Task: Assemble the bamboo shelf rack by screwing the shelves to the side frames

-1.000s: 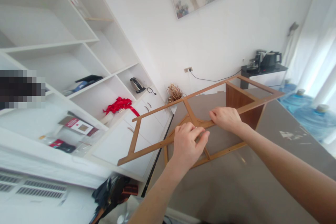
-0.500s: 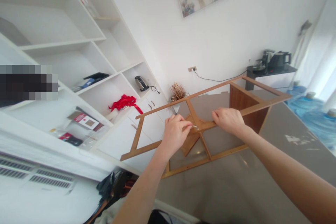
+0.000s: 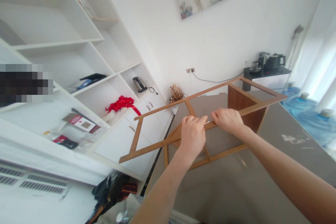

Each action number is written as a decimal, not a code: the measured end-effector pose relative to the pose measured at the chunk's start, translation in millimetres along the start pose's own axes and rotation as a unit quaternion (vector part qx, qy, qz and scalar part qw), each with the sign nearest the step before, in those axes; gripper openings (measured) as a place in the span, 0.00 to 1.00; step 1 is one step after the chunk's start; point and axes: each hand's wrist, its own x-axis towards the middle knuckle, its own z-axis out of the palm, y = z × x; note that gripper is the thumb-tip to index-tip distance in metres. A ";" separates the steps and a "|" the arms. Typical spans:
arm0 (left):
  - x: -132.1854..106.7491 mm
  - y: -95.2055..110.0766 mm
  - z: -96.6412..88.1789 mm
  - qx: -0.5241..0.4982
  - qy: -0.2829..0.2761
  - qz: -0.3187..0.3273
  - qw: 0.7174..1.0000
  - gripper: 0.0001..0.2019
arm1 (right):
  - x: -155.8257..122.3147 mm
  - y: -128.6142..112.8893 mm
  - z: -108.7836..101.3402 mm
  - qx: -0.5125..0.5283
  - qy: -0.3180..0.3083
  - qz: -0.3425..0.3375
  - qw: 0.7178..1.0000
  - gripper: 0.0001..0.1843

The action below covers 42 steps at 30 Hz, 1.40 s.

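Observation:
A wooden frame (image 3: 151, 146) with long rails and crossbars lies tilted across the grey table (image 3: 225, 189). My right hand (image 3: 228, 120) is closed around its near upper rail, right of the middle crossbar. My left hand (image 3: 193, 133) is closed at the joint of that rail and the crossbar, just left of my right hand. From its fingertips pokes the thin silver end of a hex key (image 3: 207, 122); the rest is hidden by the fingers. A brown wooden panel (image 3: 235, 98) stands between the rails toward the frame's right end.
White shelving (image 3: 110, 66) fills the left side, holding a kettle (image 3: 139, 84) and red ribbon (image 3: 120, 104). Large blue water bottles (image 3: 321, 122) stand beyond the table's right edge. A dark-topped cabinet (image 3: 266, 73) with coffee gear is at the back right. A black bag (image 3: 109, 189) sits lower left.
My left hand has swung right along the rail, close to my right hand, turning the hex key with it. My right hand keeps its hold on the rail. The view has shifted slightly.

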 end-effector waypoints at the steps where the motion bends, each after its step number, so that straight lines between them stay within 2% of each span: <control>1: -2.1 2.0 -1.4 -0.002 0.005 0.003 1.000 0.12 | -0.1 -0.2 -0.2 0.000 -0.001 0.000 1.000 0.26; 6: -25.7 1.8 -12.5 -0.003 0.043 0.040 0.998 0.08 | -1.1 -1.2 -1.5 -0.001 0.000 0.001 1.000 0.26; 9: -44.5 -9.1 -16.1 -0.014 0.070 0.021 0.997 0.06 | -1.7 -1.4 -2.1 0.000 0.000 -0.001 1.000 0.27; 13: -58.5 -27.5 -17.0 -0.061 0.046 -0.020 0.997 0.09 | -2.0 -1.0 -1.8 0.002 -0.002 0.000 1.000 0.26; 18: -48.0 -37.6 -18.7 -0.103 0.043 -0.095 0.989 0.11 | -1.8 -0.9 -1.5 0.002 -0.008 0.000 1.000 0.25; 24: -19.0 -34.1 -8.0 -0.014 0.041 -0.122 0.992 0.14 | -2.8 -2.4 -3.5 0.003 -0.010 0.005 1.000 0.26; 30: -1.0 -12.9 -2.6 0.049 -0.008 -0.045 0.998 0.14 | -4.0 -2.9 -5.6 0.004 -0.008 0.010 1.000 0.26; 35: -17.2 -9.4 -15.5 0.085 -0.048 0.040 0.994 0.12 | -4.3 -2.9 -6.6 0.005 -0.008 0.009 1.000 0.25; 39: -36.7 -18.9 -28.8 0.026 -0.081 0.040 0.996 0.18 | -5.0 -2.8 -6.4 0.007 -0.003 0.003 1.000 0.26; 42: -41.8 -21.9 -34.0 -0.029 -0.102 0.025 0.994 0.20 | -5.2 -2.8 -6.4 0.009 -0.004 0.005 1.000 0.26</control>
